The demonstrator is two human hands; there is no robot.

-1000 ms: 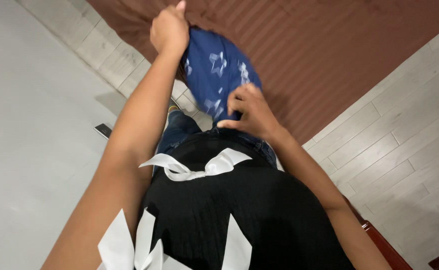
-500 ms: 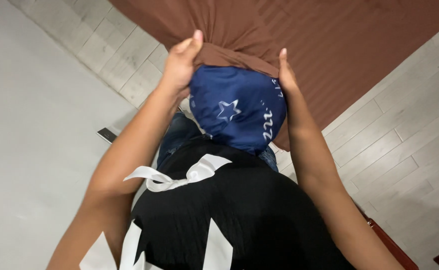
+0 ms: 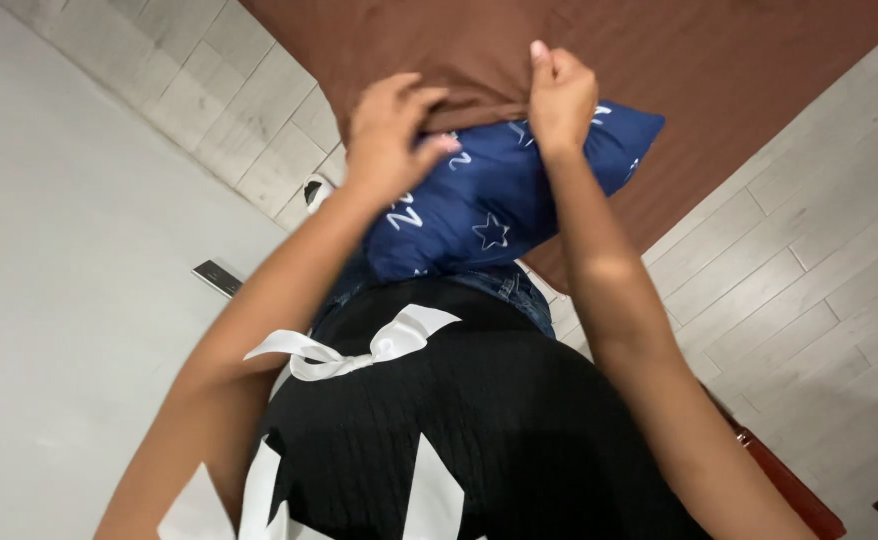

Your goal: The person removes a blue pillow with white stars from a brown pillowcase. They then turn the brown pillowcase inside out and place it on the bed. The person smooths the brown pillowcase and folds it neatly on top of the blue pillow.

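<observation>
Here we have a dark blue pillow (image 3: 499, 205), printed with white stars and squiggles, held between our 2 hands and just below them, pressed against our waist. We judge it light and soft: it bulges and gives wherever it is squeezed, so it will not slip, but it sags if gripped at 1 point only. The better hold looks to be at its top corners, where the filling thins and fingers can pinch cloth along with stuffing.

Over its upper edge lies the hem of a brown cloth cover (image 3: 479, 95), thin, limp and striped in the weave, which spreads away beyond our hands. Our left hand (image 3: 389, 130) is curled over that hem, fingers closed on the brown fabric at the pillow's near corner. Our right hand (image 3: 559, 95) is also clamped on the hem, knuckles up, pinching it on the pillow's top. The 2 hands sit near each other but apart, with a bunched fold of brown between them.

Compared with half a second earlier, the pillow now lies tilted, its far corner jutting out to the right of our right hand, where before it hung squarely between both wrists. More of its blue face shows, and the hands have drawn closer together.

Below our arms are the black top with white bows (image 3: 359, 345); to either side, pale floor planks (image 3: 809, 290).
</observation>
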